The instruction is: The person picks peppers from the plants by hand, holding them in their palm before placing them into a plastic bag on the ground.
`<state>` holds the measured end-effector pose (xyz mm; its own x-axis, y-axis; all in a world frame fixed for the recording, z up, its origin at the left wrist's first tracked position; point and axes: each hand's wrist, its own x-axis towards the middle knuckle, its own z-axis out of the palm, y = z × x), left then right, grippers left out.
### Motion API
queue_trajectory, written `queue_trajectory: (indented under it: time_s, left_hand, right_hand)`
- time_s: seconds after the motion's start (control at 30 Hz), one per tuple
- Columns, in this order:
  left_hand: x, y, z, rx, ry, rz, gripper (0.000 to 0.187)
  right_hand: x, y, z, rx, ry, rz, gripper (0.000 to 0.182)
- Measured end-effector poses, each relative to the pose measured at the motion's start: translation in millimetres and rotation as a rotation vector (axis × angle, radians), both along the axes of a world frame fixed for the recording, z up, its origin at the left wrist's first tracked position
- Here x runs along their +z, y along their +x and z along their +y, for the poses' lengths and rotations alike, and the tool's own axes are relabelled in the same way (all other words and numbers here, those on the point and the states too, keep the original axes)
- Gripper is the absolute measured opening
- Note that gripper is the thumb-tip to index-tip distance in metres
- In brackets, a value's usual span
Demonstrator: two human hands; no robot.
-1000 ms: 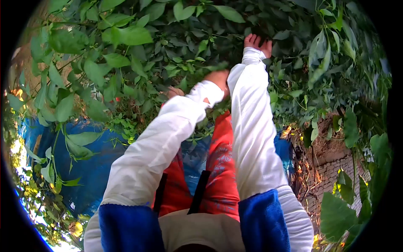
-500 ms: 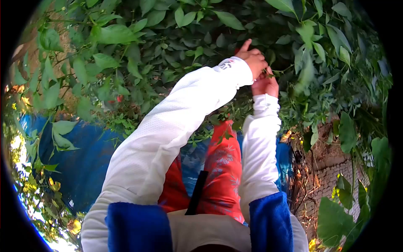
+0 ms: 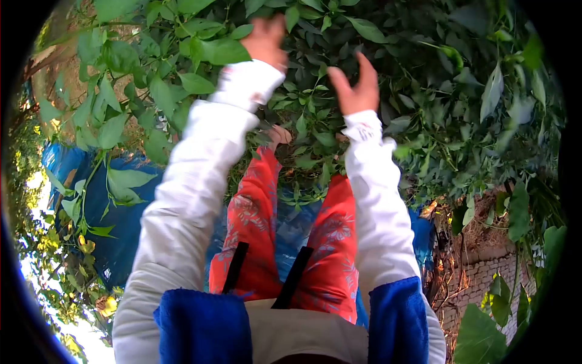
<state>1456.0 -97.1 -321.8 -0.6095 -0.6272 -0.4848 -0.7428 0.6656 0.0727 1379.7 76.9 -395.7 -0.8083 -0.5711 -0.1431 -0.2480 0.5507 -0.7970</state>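
Observation:
My left hand (image 3: 265, 43) reaches up into the foliage at the top, blurred by motion. Its fingers look stretched out and apart, with a broad green leaf (image 3: 223, 51) close against its left side. To its right, my right hand (image 3: 359, 88) is raised in front of dark green leaves (image 3: 412, 100). Thumb and fingers are spread, and nothing shows between them. The fingertips partly merge with the shaded leaves behind. White sleeves cover both of my arms down to the wrists.
Dense leafy plants (image 3: 315, 103) fill the area ahead. A blue sheet (image 3: 130, 212) spreads on the ground beneath my legs in red patterned trousers (image 3: 330, 242). At the right are a brick surface (image 3: 494, 276) and large leaves (image 3: 479, 340); a leafy stem (image 3: 121, 182) hangs at the left.
My hands were together among the leaves at upper centre right. They have separated: the left has swung far to the left and up, the right slightly left with its fingers spread.

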Motion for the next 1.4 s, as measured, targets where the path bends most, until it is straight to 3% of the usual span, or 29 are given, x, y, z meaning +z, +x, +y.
queue_trajectory:
  time_s: [0.07, 0.1, 0.13, 0.2, 0.23, 0.27, 0.33, 0.37, 0.5, 0.57, 0.67, 0.73, 0.83, 0.93, 0.97, 1.07, 1.1, 1.13, 1.17, 1.2, 1.23, 1.27, 1.33, 1.4]
  left_hand:
    - [4, 37, -52, -0.078, -0.125, 0.029, 0.057]
    - [-24, 77, -92, -0.336, -0.092, 0.388, 0.056]
    - [-29, 85, -117, -0.330, -0.061, 0.310, 0.050]
    - [-36, 100, -158, -0.310, 0.093, 0.272, 0.040]
    - [-16, 90, -157, 0.150, 0.557, 0.248, 0.036]
    - [5, 80, -155, 0.709, 0.829, 0.243, 0.034]
    - [13, 85, -162, 1.099, 1.332, 0.633, 0.035]
    - [12, 89, -160, 1.096, 1.435, 0.691, 0.037]
    - [14, 82, -120, 1.152, 1.410, 0.697, 0.028]
    - [9, 70, -76, 1.152, 1.665, 0.590, 0.027]
    - [11, 41, -15, 1.448, 1.825, 0.460, 0.033]
    - [-2, 38, -3, 1.366, 2.318, 0.581, 0.040]
    - [-6, 36, 8, 1.234, 2.613, 0.660, 0.056]
    - [-9, 34, 19, 1.182, 2.623, 0.751, 0.062]
    - [-9, 34, 16, 1.232, 2.545, 0.663, 0.070]
    - [-3, 33, 20, 1.389, 2.454, 0.685, 0.077]
    - [-16, 30, 21, 1.456, 2.369, 0.567, 0.084]
    - [-3, 12, 35, 1.475, 1.922, 0.491, 0.087]
    - [5, -10, 48, 1.467, 1.816, 0.527, 0.085]
    - [13, -27, 53, 1.456, 1.707, 0.565, 0.084]
    - [19, -35, 47, 1.154, 1.522, 0.653, 0.076]
    - [21, -36, 35, 0.690, 1.129, 0.782, 0.072]
    - [54, -28, -8, 0.029, 0.446, 0.678, 0.072]
    - [58, 10, -52, -0.242, -0.153, 0.422, 0.073]
  right_hand:
    - [-37, 43, -21, 0.104, 0.231, -0.247, 0.085]
    - [-29, 63, -32, 0.247, 0.349, -0.407, 0.086]
    - [-17, 83, -43, 0.389, 0.463, -0.564, 0.087]
    - [9, 119, -55, 0.411, 0.465, -0.667, 0.071]
    - [5, 134, -51, 0.447, 0.485, -0.685, 0.068]
    - [0, 150, -47, 0.484, 0.501, -0.699, 0.065]
    - [0, 161, -36, 0.441, 0.452, -0.679, 0.062]
    - [-8, 167, -28, 0.429, 0.397, -0.617, 0.060]
    - [-1, 161, -24, 0.428, 0.449, -0.529, 0.059]
    - [4, 159, -26, 0.453, 0.476, -0.515, 0.060]
    - [0, 164, -30, 0.519, 0.597, -0.627, 0.062]
    - [7, 163, -34, 0.580, 0.688, -0.652, 0.063]
    - [-6, 174, -30, 0.521, 0.654, -0.658, 0.064]
    - [-31, 198, -22, 0.536, 0.600, -0.396, 0.034]
    - [-37, 200, -18, 0.559, 0.558, -0.419, 0.034]
    - [-27, 196, -31, 0.719, 0.968, -0.348, 0.035]
    - [-38, 201, -22, 0.630, 0.796, -0.318, 0.037]
    - [-50, 207, -11, 0.558, 0.618, -0.284, 0.040]
    - [-61, 213, -1, 0.507, 0.447, -0.245, 0.042]
    - [-61, 207, -3, 0.526, 0.459, -0.313, 0.043]
    - [-58, 198, -7, 0.542, 0.471, -0.381, 0.044]
    - [-54, 191, -9, 0.559, 0.488, -0.450, 0.046]
    - [-4, 158, -20, 0.510, 0.564, -0.506, 0.055]
    - [-10, 153, -17, 0.494, 0.558, -0.501, 0.055]
